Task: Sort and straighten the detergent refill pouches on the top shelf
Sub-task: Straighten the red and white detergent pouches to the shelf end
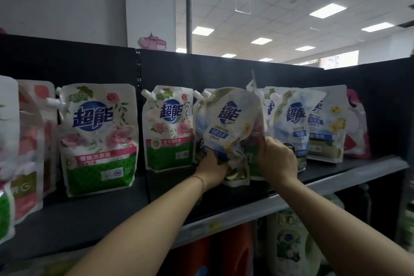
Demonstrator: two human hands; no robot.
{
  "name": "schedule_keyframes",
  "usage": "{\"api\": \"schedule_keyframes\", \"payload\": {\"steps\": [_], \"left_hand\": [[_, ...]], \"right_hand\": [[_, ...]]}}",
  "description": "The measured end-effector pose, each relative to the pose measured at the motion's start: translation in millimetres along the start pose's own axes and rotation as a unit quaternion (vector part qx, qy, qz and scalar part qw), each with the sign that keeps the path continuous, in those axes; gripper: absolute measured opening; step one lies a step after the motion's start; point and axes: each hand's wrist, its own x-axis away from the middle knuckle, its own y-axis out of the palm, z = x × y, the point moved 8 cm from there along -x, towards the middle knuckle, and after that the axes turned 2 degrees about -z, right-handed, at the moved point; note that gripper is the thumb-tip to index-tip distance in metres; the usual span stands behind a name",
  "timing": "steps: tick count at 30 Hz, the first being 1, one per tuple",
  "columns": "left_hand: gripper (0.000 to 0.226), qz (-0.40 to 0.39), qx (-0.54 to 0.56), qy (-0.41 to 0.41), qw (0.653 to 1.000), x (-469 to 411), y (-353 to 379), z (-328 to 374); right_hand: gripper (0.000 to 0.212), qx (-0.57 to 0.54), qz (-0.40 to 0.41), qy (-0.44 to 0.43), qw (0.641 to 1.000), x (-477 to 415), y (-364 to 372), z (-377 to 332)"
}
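Black shelving under a panel-lit ceiling: the top shelf [336, 177] carries a row of detergent refill pouches against its dark back panel [224, 69]. My left grip [210, 163] clutches the crumpled bottom of a tilted blue-and-gold pouch [233, 123], lifted at the front of the shelf. My right grip [277, 159] is curled at its lower right edge and seems to hold the same pouch, though another pouch pressed behind it muddles that spot. Two upright rose pouches [98, 136] [169, 127] stand to the left. Crowding close on the right are a blue pouch [291, 127], a yellow-flower pouch [327, 123] and a pink pouch [356, 127]. Detergent jugs [289, 242] sit below.
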Motion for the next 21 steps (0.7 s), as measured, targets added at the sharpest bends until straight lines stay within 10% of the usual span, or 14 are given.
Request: {"api": "schedule_keyframes", "payload": {"steps": [12, 21], "left_hand": [[0.039, 0.008, 0.038, -0.050, 0.998, 10.4, -3.4, -1.8], [0.029, -0.077, 0.301, -0.109, 0.944, 35.3, 57.0, 30.8]], "right_hand": [[0.045, -0.048, 0.163, -0.132, 0.977, 36.3, -80.8, -29.9], [0.040, -0.079, 0.181, -0.151, 0.969, 58.8, -111.8, -50.2]]}}
